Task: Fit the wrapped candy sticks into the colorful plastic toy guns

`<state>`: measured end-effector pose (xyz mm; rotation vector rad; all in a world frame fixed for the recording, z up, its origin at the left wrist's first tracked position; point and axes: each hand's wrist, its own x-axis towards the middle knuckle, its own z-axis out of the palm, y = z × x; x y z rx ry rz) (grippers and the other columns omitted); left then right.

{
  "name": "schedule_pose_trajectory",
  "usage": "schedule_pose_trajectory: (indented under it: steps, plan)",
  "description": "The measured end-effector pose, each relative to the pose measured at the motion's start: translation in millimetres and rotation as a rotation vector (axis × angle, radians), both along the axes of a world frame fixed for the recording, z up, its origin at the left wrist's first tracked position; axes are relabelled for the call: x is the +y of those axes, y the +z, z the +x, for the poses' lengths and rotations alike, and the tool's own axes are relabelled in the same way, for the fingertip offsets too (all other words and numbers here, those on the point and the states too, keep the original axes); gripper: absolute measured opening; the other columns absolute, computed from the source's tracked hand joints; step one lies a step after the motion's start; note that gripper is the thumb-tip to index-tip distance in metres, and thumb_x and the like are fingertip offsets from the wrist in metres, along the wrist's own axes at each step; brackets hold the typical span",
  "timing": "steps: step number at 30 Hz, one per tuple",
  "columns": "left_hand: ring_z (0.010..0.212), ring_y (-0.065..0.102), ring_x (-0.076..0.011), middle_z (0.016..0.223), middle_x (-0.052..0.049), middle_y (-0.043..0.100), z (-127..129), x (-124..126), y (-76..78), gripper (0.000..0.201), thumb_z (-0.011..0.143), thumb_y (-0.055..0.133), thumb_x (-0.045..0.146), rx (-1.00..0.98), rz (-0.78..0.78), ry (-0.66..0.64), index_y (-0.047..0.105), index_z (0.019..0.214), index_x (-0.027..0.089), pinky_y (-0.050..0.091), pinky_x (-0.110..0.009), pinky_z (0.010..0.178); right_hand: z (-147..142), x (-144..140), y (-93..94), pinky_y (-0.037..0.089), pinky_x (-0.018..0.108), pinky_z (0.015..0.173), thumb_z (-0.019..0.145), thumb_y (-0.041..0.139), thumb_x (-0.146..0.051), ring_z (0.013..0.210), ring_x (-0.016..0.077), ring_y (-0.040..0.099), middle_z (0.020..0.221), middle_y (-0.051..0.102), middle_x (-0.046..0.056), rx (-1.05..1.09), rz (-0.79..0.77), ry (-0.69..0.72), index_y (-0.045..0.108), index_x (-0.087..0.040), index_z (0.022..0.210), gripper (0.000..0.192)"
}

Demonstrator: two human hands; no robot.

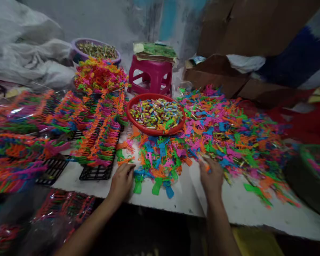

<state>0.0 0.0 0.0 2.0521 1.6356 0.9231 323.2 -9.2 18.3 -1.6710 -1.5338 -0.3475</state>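
Observation:
My left hand (122, 180) is at the front of the table with its fingers curled together, touching or beside a blue toy gun (142, 173); what lies in its fingertips is hidden. My right hand (212, 178), slightly blurred, is closed at the near edge of the large pile, with a bit of an orange toy gun (207, 168) showing between its fingers. Between the hands lies a small heap of toy guns (160, 156) in several colours. Green grips (156, 186) and a blue grip (169, 190) point toward me.
Behind the heap stands a red basin (156, 132) of small wrapped candy tubes. A wide pile of toy guns (229, 138) covers the right. Filled black crates (96, 173) stand left. A pink stool (150, 73) and purple tub (74, 48) are behind; a green-rimmed tub (304, 156) is far right.

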Motion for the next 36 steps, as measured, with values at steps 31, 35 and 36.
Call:
schedule_pose_trajectory:
  steps: [31, 35, 36]
  plan:
    - [0.088, 0.057, -0.0177, 0.087, -0.006, 0.064, 13.8, 53.9, 48.6, 0.017, 0.082, 0.046, 0.016, -0.332, 0.36, -0.045, 0.06, 0.09, 0.018, 0.045, -0.033, 0.081, -8.8, 30.5, 76.1, 0.047, 0.029, 0.06, 0.069, 0.055, -0.04, 0.072, 0.0182, 0.059, 0.089, 0.066, 0.007, 0.547, -0.923, 0.44, 0.065, -0.018, 0.092, 0.034]
    - [0.085, 0.057, -0.0172, 0.087, -0.006, 0.064, 19.1, 46.4, 26.4, 0.018, 0.082, 0.044, 0.014, -0.295, 0.351, -0.104, 0.06, 0.091, 0.019, 0.046, -0.033, 0.076, 5.7, -6.7, 17.3, 0.048, 0.034, 0.073, 0.068, 0.056, -0.038, 0.082, 0.0219, 0.06, 0.087, 0.065, 0.007, 0.459, -0.882, 0.386, 0.068, -0.019, 0.081, 0.026]
    - [0.086, 0.057, -0.0174, 0.088, -0.006, 0.064, 19.1, 40.4, 15.7, 0.018, 0.082, 0.046, 0.015, -0.277, 0.351, -0.124, 0.059, 0.094, 0.019, 0.046, -0.033, 0.077, 7.2, -7.8, 9.1, 0.046, 0.037, 0.078, 0.067, 0.056, -0.037, 0.087, 0.0234, 0.059, 0.09, 0.064, 0.009, 0.404, -0.805, 0.345, 0.068, -0.019, 0.081, 0.026]
